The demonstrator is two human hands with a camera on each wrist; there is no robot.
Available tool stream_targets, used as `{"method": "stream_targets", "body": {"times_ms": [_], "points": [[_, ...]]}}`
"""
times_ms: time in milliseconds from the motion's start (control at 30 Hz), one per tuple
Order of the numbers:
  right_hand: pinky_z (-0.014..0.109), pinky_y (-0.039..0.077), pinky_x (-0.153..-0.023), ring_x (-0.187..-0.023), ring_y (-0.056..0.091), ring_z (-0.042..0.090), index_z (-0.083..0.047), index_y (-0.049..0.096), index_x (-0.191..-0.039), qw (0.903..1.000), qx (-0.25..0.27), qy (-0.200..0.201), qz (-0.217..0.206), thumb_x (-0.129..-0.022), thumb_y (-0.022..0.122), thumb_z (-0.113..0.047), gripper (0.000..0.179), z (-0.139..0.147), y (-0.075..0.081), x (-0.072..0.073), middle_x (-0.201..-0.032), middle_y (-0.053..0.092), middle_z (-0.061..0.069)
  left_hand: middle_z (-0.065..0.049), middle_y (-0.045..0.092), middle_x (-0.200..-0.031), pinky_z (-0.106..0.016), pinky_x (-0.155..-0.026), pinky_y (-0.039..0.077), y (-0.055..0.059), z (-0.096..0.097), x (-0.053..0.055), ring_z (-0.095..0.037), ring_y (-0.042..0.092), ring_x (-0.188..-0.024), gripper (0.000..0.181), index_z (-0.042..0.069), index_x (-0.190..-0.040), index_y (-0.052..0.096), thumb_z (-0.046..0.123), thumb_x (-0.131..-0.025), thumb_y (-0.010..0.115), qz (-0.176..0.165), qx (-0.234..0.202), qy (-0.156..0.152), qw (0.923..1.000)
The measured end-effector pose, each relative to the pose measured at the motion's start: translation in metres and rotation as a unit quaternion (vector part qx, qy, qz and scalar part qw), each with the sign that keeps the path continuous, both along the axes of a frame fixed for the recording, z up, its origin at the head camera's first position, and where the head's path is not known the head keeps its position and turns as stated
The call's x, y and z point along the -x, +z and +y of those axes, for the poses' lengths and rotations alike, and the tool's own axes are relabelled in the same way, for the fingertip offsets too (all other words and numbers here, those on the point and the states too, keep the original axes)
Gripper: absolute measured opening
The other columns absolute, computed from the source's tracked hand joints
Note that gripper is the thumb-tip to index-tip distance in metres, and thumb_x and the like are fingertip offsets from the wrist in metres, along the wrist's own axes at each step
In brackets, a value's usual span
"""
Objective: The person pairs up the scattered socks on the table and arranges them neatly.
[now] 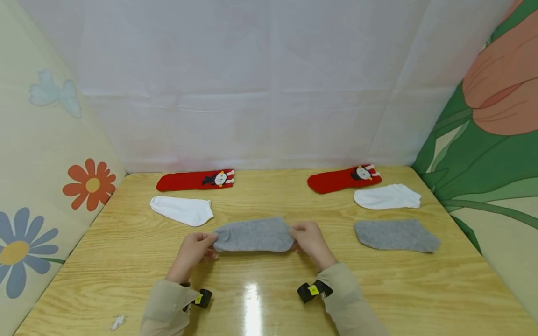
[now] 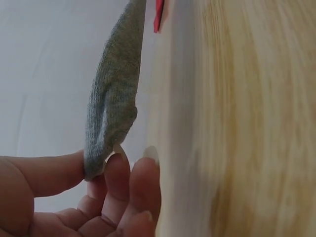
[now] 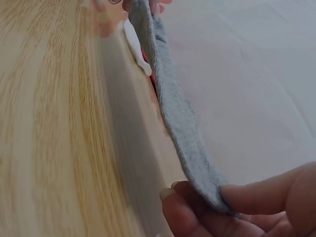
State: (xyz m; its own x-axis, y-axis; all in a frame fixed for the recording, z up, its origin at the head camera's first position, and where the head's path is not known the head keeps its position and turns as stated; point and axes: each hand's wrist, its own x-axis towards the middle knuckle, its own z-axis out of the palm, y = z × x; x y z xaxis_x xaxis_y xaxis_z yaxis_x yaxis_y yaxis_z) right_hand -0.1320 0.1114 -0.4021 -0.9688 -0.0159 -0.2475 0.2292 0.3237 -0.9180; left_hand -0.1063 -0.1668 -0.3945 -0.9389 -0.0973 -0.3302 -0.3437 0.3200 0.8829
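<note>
Stretched between both hands is a grey sock (image 1: 254, 234), held above the front middle of the table. My left hand (image 1: 195, 252) pinches one end between thumb and fingers, which the left wrist view shows close up at the sock's tip (image 2: 111, 108). At the opposite end my right hand (image 1: 310, 240) pinches the fabric with its thumb on top. In the right wrist view the sock (image 3: 180, 113) runs away from the right hand (image 3: 237, 207) toward the left. A second grey sock (image 1: 395, 235) lies flat to the right of the right hand.
Behind the left hand lie a white sock (image 1: 182, 210) and a red sock with a cartoon figure (image 1: 185, 181). Another red sock (image 1: 332, 181) and white sock (image 1: 386, 197) lie at the back right. A white curtain (image 1: 269, 93) hangs behind the wooden table (image 1: 105, 261).
</note>
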Motion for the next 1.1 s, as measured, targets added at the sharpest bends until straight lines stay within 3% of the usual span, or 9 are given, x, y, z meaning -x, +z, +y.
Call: {"method": "stream_targets", "body": {"times_ms": [867,1100], "points": [[0.028,0.049,-0.053,-0.060,0.061,0.017,0.013,0.065,-0.107,0.9999,0.000,-0.015,0.007,-0.096,0.055,-0.002,0.021,0.012,-0.002,0.002,-0.083,0.067,0.014,-0.008,0.063,-0.079,-0.027,-0.055,0.045,-0.003,0.013,0.011,-0.014,0.064,-0.060,0.028,-0.009,-0.104,0.062,0.018,-0.100,0.055,-0.011,0.009,0.002,0.9999],[0.027,0.048,-0.052,-0.058,0.060,0.016,0.013,0.066,-0.104,0.9997,0.002,-0.021,0.009,-0.095,0.055,-0.001,0.020,0.015,-0.002,0.003,-0.080,0.066,0.012,-0.007,0.062,-0.078,-0.026,-0.055,0.046,-0.003,0.017,0.014,-0.014,0.063,-0.059,0.028,-0.009,-0.101,0.060,0.018,-0.100,0.056,0.002,-0.003,-0.008,1.0000]]}}
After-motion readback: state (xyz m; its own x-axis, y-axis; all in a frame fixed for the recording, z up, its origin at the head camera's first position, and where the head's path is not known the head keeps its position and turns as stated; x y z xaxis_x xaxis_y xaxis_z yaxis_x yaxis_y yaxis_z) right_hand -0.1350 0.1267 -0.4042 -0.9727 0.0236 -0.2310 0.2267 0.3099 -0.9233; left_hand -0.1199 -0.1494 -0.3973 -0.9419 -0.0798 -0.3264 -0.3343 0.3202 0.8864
